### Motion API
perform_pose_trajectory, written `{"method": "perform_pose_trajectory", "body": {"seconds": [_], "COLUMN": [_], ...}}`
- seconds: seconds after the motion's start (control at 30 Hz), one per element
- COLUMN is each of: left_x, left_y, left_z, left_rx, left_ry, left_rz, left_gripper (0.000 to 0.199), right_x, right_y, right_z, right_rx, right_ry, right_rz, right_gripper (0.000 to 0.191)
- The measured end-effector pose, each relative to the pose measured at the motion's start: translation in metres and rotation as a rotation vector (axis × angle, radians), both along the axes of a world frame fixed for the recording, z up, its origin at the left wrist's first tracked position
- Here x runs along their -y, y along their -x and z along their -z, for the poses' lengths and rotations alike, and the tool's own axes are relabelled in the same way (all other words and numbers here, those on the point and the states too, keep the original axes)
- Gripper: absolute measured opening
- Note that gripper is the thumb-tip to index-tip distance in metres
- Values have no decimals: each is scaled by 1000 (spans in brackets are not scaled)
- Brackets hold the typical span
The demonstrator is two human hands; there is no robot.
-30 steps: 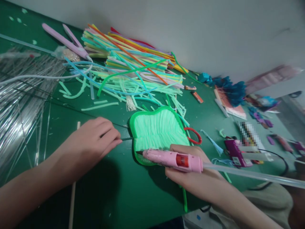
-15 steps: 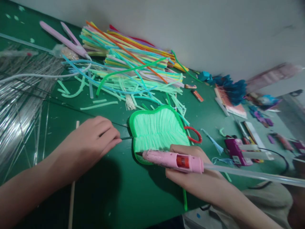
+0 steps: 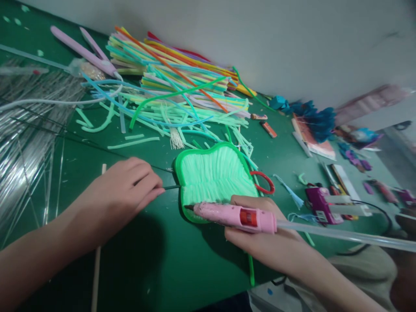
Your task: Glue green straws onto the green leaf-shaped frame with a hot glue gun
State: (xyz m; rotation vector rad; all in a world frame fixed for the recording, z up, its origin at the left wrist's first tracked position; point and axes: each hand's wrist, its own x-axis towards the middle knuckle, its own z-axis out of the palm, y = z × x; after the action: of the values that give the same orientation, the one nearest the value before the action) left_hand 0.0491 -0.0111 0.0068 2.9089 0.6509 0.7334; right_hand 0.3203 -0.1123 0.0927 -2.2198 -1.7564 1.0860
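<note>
1. Green panel [image 3: 211, 173], darker-rimmed: flat on the table [image 3: 156, 277], between both hands.
2. Left hand [image 3: 128, 186]: fingertips pinching a dark stem [image 3: 172, 187] that meets the panel's left edge.
3. Right hand [image 3: 266, 247]: wrapped around a pink glue gun [image 3: 224, 215] (tip over the panel's lower-left edge; contact unclear).
4. Coloured fuzzy strips [image 3: 182, 73]: heaped beyond the panel.

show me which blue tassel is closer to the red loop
The upper blue tassel, its thin end near the red loop; the other blue tassel lies lower, beside the purple box.
</note>
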Motion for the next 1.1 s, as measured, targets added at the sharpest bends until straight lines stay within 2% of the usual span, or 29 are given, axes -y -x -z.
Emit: {"method": "perform_pose_trajectory", "body": {"seconds": [0.13, 0.37, 0.63, 1.1], "left_x": [0, 0, 0, 0], "left_y": [0, 1, 1, 2], "left_z": [0, 0, 0, 0], "left_rx": [20, 10, 5, -7], "left_ry": [54, 46, 50, 39], "left_rz": [-15, -11, -8, -12], "left_gripper": [30, 29, 28, 24], "right_x": [-1, 0, 2, 8], "right_y": [1, 1, -1, -8], "right_z": [-2, -6, -6, -3], "right_rx": [-11, 65, 69, 23], "right_ry": [11, 23, 57, -14], "right_rz": [7, -37, -72, -102], "right_gripper": [31, 39, 36, 36]}}
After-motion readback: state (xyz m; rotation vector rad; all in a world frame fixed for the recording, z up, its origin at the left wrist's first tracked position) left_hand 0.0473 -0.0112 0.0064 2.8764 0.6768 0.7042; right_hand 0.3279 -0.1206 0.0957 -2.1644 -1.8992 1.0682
